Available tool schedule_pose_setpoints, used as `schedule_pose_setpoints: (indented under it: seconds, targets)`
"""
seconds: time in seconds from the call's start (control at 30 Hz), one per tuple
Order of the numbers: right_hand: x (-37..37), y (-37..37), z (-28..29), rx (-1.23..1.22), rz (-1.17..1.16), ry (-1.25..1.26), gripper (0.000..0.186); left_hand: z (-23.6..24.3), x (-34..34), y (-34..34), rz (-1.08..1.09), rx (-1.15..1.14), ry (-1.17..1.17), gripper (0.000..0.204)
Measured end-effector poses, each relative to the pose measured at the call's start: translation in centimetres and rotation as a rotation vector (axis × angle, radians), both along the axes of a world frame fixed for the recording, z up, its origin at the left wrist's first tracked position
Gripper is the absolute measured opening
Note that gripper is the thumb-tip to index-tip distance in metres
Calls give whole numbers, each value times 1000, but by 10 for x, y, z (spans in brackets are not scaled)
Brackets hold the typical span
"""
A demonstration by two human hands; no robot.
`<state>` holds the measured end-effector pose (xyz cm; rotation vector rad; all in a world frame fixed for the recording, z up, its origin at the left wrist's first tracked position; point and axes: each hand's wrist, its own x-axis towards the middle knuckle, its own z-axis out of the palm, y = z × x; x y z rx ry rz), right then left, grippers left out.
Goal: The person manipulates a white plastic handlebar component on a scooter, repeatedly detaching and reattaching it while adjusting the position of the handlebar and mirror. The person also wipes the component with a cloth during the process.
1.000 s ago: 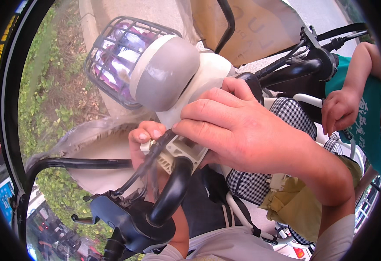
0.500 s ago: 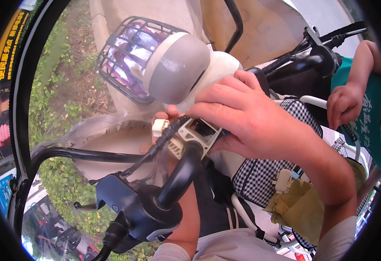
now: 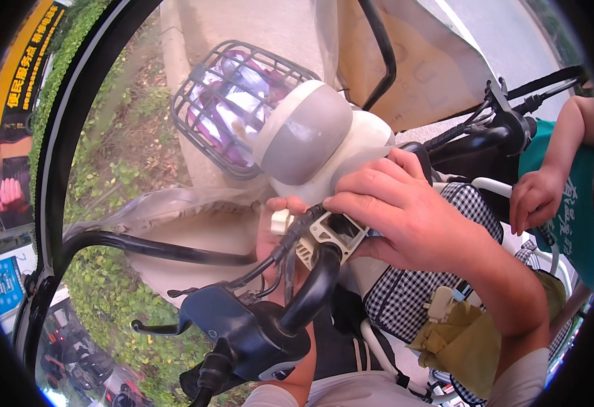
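Observation:
A cream plastic bracket (image 3: 321, 232) with a dark rectangular opening sits at the bend of the black handlebar (image 3: 312, 293). From above and the right, my right hand (image 3: 409, 220) grips it between thumb and fingers. My left hand (image 3: 280, 234) is closed round its far left side, fingertips showing beside a small cream block (image 3: 281, 221); the handlebar and cables hide much of that hand. A black wrapped cable (image 3: 295, 234) runs across the bracket's left edge. Close below is the handlebar's dark grip housing (image 3: 243, 332) with a lever.
Ahead stand a wire basket (image 3: 205, 115) with purple and white contents and a grey-white headlamp cover (image 3: 310, 136). Another cream part (image 3: 441, 303) rests by an olive cloth (image 3: 467, 339) on a checkered bag (image 3: 395, 298). At right, a person's hand (image 3: 536, 200) hangs near a teal apron (image 3: 568, 217).
The view has shifted, so the scene's middle appears farther right and slightly lower. Both hands keep their hold on the bracket, with little change in their grip.

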<state>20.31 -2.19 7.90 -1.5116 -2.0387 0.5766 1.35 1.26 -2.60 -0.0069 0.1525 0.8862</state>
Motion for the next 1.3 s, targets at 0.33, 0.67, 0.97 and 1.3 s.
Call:
schedule_pose_setpoints:
  seconds: [0.33,0.67,0.97,1.3]
  targets:
    - [3,-1,2,13,15,-46,56,7,13,15,102,312,11,23]
    - [-1,-4,-8,62,-26,25,61,23,6,10,42,124,63,35]
    - [-3,0,-2,30,-7,-6,55,10,3,1,141,224,102,43]
    - [-3,0,-3,-3,-17,31,58,19,15,2,48,167,92,27]
